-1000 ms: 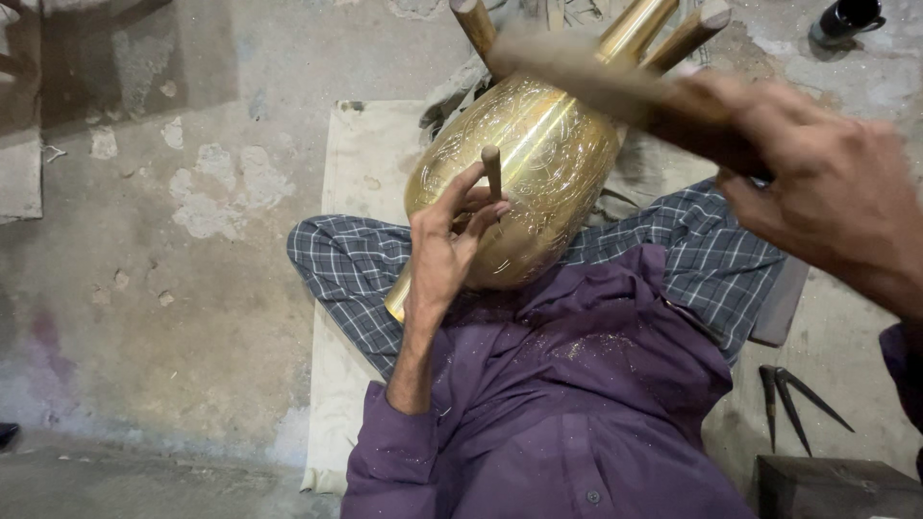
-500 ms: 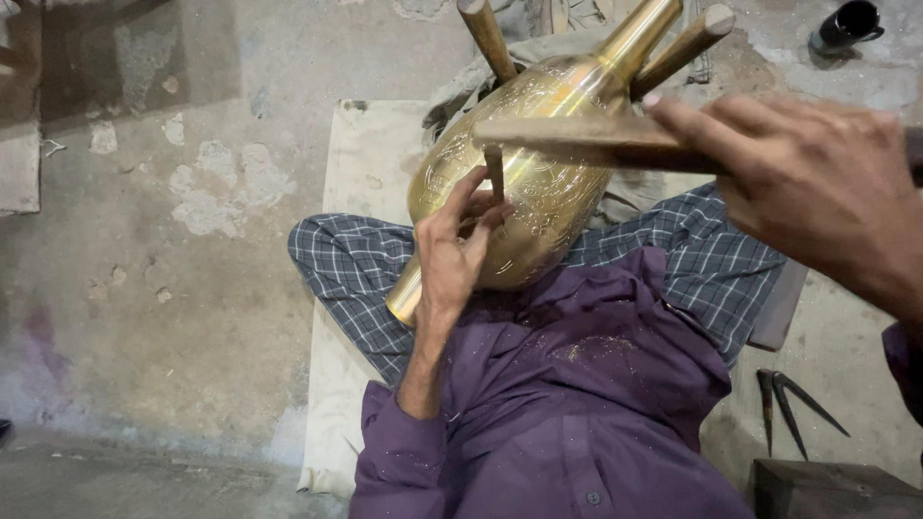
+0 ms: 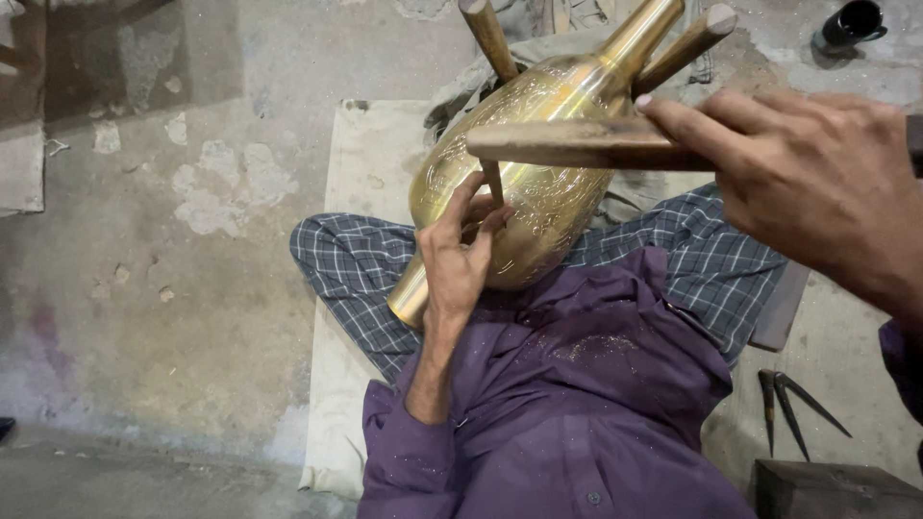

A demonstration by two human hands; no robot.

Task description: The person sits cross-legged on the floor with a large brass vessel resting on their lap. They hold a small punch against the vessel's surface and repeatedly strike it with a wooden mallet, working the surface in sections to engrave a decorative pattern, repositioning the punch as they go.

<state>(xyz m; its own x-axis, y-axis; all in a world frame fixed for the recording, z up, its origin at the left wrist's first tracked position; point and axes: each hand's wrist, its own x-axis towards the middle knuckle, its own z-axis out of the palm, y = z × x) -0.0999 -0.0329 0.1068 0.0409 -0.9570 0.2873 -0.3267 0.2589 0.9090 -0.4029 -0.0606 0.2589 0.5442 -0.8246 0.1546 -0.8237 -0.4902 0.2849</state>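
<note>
A large engraved brass vase (image 3: 548, 183) lies tilted across my lap, its neck pointing up and away between two wooden pegs (image 3: 488, 38). My left hand (image 3: 461, 255) pinches a short thin chisel (image 3: 493, 181) with its tip set against the vase's belly. My right hand (image 3: 808, 183) grips a flat wooden striking stick (image 3: 567, 144), held nearly level; its far end sits right over the top of the chisel. I wear a purple shirt and checked trousers.
I sit on a pale mat (image 3: 370, 163) on a stained concrete floor. Dark metal pointed tools (image 3: 788, 408) lie on the floor at right beside a dark block (image 3: 832, 490). A black cup (image 3: 854, 21) stands at the top right.
The wooden stick has swung down from a raised slant to nearly level, its end now on the chisel's head. The left hand and the vase stay in place.
</note>
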